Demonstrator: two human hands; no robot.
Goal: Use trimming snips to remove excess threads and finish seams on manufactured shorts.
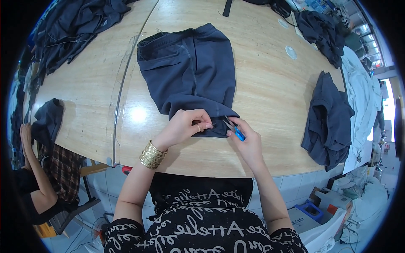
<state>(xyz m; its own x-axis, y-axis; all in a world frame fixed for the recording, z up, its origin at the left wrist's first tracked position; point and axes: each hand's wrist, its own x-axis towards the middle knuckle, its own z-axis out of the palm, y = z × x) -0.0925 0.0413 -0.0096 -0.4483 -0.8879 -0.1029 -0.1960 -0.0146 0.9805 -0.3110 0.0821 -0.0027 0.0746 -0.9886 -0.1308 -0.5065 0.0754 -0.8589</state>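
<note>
A pair of dark navy shorts (211, 69) lies on the wooden table in front of me, its gathered waistband pointing away and the leg end nearest me folded over. My left hand (183, 128), with a wide gold bracelet at the wrist, pinches the cloth near the leg's hem between thumb and forefinger. In my right hand (247, 141) is a pair of small thread snips (238, 133) with blue handles. Their pointed metal blades lie over the hem, just right of my left fingertips. Whether any thread sits between the blades is too small to tell.
Folded dark garments (327, 122) lie at the table's right edge, with another dark heap (322, 31) behind. More dark clothing (80, 27) covers the far left. A seam (119, 90) crosses the wooden table (270, 156). At left, a co-worker's arm (40, 173) reaches to a dark cloth.
</note>
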